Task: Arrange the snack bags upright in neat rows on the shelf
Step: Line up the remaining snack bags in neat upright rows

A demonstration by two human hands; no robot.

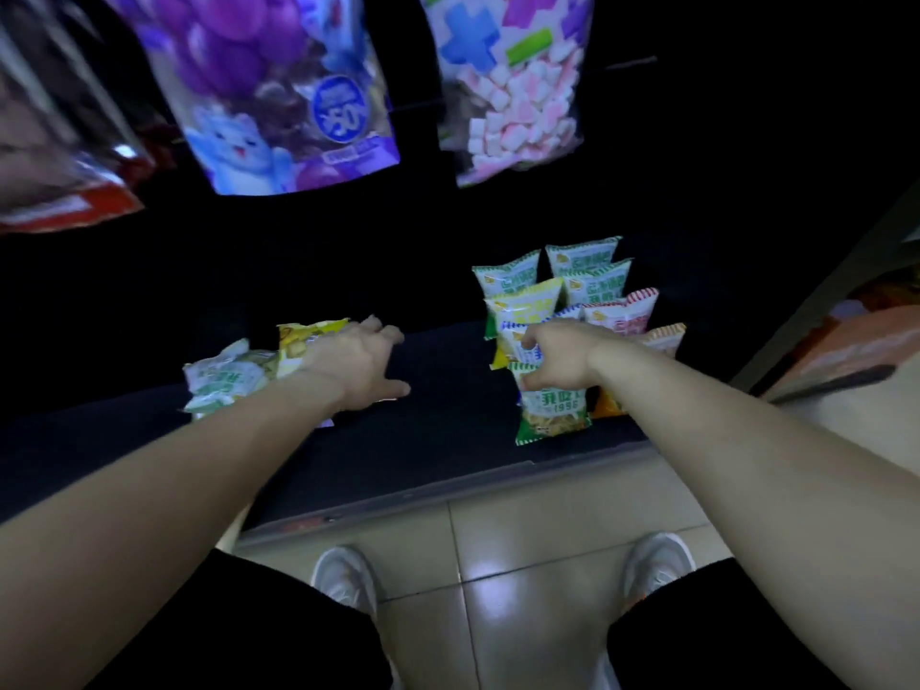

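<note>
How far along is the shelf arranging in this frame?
Done: several bags stand upright in rows at the right end of the shelf. In hand: the right hand grips the front green bag, which stands upright. Left: a white-green bag and a yellow bag lie loose by the open left hand.

Purple pouch [259,87] with a blue cartoon cat hangs at 11 o'clock. Clear marshmallow bag [513,107] hangs at 12, apart from it. Blurred red pack [64,201] at 10. Orange carton [846,351] at 3. Tiled floor [537,540] at 6, white shoes [343,575] on it.
</note>
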